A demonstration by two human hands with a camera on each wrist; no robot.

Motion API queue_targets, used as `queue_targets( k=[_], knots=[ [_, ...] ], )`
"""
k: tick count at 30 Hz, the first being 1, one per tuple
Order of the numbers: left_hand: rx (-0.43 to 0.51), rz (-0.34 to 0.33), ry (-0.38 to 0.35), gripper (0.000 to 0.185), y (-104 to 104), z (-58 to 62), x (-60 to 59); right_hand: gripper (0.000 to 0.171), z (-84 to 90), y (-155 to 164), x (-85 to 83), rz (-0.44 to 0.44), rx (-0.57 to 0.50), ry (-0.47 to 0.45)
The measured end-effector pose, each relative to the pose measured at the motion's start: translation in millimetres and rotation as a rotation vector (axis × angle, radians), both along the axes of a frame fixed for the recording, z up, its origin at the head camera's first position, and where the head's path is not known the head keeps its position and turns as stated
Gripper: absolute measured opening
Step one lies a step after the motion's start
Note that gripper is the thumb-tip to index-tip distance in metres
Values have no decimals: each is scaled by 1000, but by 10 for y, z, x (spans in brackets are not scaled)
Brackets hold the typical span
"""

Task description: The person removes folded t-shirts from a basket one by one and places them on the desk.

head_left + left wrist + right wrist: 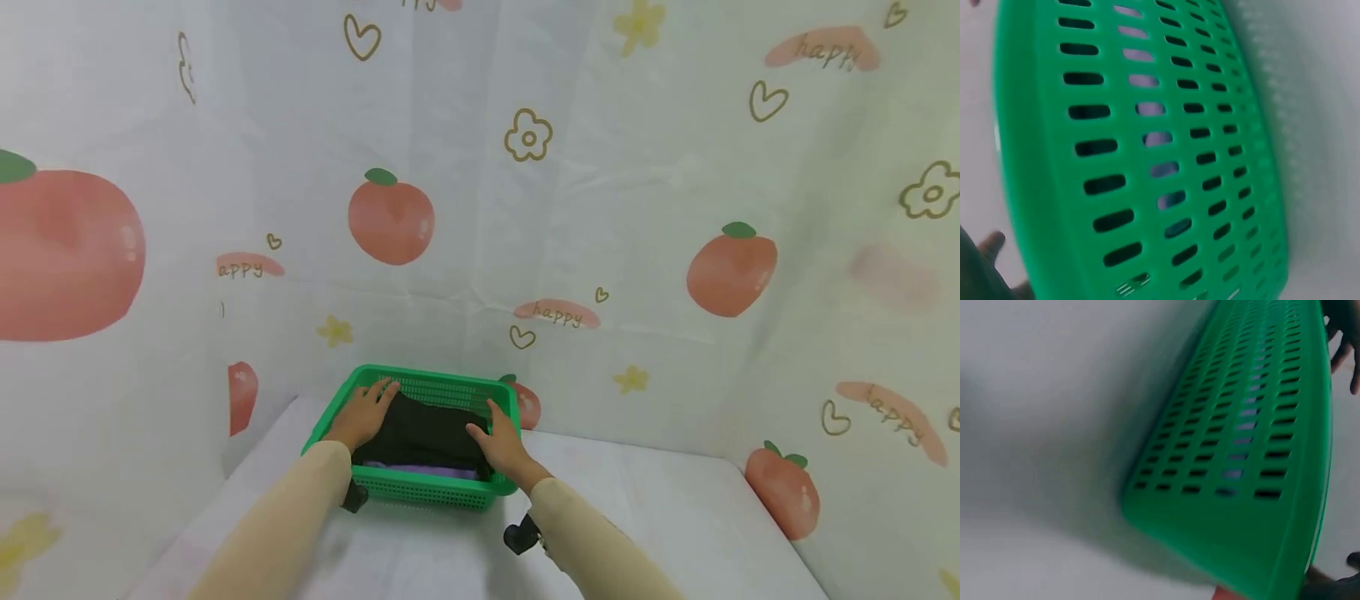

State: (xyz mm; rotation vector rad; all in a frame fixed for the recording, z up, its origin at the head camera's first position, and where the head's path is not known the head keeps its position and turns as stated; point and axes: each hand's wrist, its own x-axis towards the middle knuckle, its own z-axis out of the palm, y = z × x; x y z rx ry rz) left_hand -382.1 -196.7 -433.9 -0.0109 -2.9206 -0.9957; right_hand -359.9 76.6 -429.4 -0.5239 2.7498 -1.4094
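Note:
A green plastic basket [420,483] with slotted walls holds a folded black cloth [431,433]. Along the near side, a strip of purple cloth [427,470] shows beneath the black one. My left hand [363,417] reaches over the basket's left side, fingers extended at the black cloth's left end. Over the right side, my right hand [501,440] has its fingers spread beside the cloth's right end. Purple also shows through the slots of the basket wall [1054,187] in the left wrist view. The right wrist view is filled mostly by the basket's outer wall [1210,519].
The basket stands on a white-covered table [637,517], close to the back. Behind it hangs a white curtain [465,250] printed with peaches, hearts and flowers, which also closes off both sides. Dark wrist camera mounts [522,534] hang under the sleeves near the basket's front.

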Motion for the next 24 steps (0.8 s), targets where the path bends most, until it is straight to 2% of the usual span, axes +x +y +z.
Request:
queue_targets(
  k=[4, 7, 10, 17, 24],
  knots=[
    [96, 44, -40, 84, 48, 6, 45, 77, -38, -73, 13, -98, -31, -129],
    [111, 50, -64, 87, 83, -21, 65, 76, -76, -94, 12, -166, -86, -239],
    [136, 53, -91, 86, 95, -49, 90, 74, -115, -106, -8, -201, -149, -298],
    [139, 61, -91, 85, 21, -79, 140, 73, -152, -158, -43, -209, -243, -348],
    [79, 50, -59, 81, -66, -195, 132, 70, -226, -202, -64, -227, -268, -297]
  ],
)
